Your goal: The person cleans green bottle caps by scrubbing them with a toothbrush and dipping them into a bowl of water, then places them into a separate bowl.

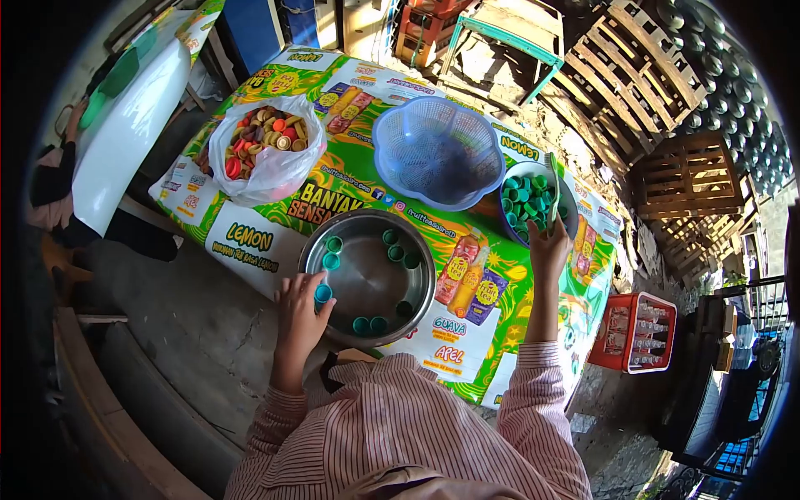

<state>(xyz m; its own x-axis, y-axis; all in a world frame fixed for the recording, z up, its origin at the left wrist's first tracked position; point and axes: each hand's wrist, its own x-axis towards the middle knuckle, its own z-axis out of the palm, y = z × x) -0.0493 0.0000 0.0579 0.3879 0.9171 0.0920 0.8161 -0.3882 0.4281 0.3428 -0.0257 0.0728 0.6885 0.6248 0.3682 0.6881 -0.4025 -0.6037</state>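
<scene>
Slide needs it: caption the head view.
Left hand holds a blue cap over steel bowl; right hand at bowl of green caps.

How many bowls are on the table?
3: a shiny steel bowl nearest the person, where the left hand pinches a teal bottle cap; a pale blue perforated plastic basket behind it; a blue bowl of green caps by the right hand.

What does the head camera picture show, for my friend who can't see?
A person in a striped shirt holds a blue cap in the left hand at the rim of a steel bowl with a few caps inside. The right hand is at a bowl of green caps; a blue basket and a bag of mixed caps sit behind.
</scene>
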